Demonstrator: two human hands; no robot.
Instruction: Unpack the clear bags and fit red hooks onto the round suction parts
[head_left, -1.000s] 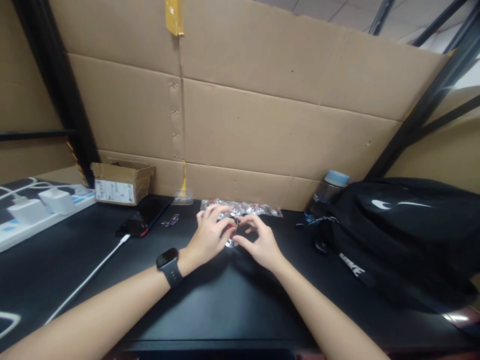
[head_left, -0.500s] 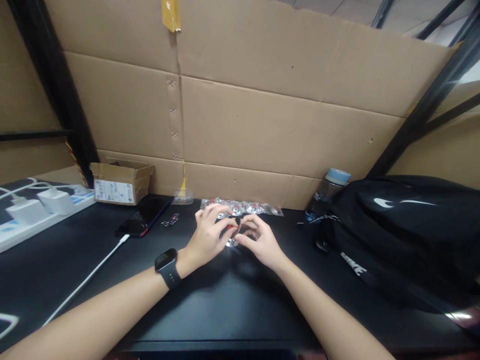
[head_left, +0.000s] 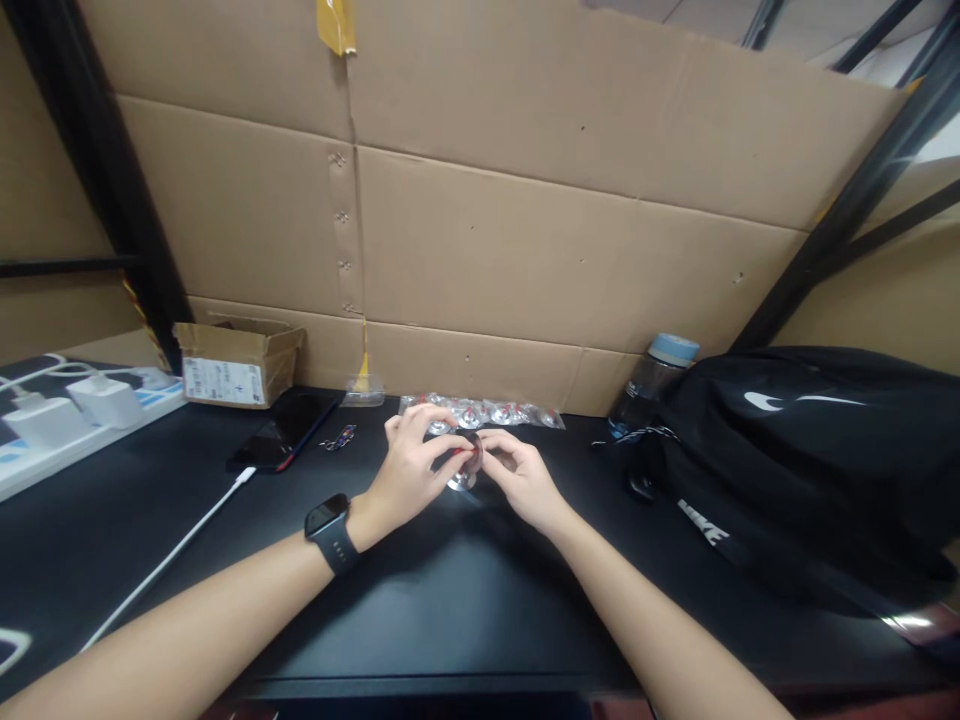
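Note:
Over the middle of the black table, my left hand (head_left: 412,462) pinches a small round dark disc with a red part (head_left: 475,452) between thumb and fingers. From the other side, my right hand (head_left: 525,482) has its thumb and fingertips closed on the disc's edge. Fingers cover much of the disc, so its exact kind is unclear. Just beneath the fingertips a shiny, clear or silvery round piece (head_left: 460,482) shows, partly hidden by the left hand. Behind the hands lies a row of clear plastic packets (head_left: 504,412) holding several shiny round pieces with red centres.
To the left are a power strip (head_left: 161,398) with white chargers, a small cardboard box (head_left: 225,378), a cabled phone (head_left: 285,432) and a keychain (head_left: 339,438). On the right stand a bottle (head_left: 649,385) and a black bag (head_left: 810,470). A cardboard wall (head_left: 487,260) closes the back.
My right hand's thumb and fingers have closed in on the disc, which is now gripped from both sides. My left hand keeps its pinch. The whole view has shifted slightly.

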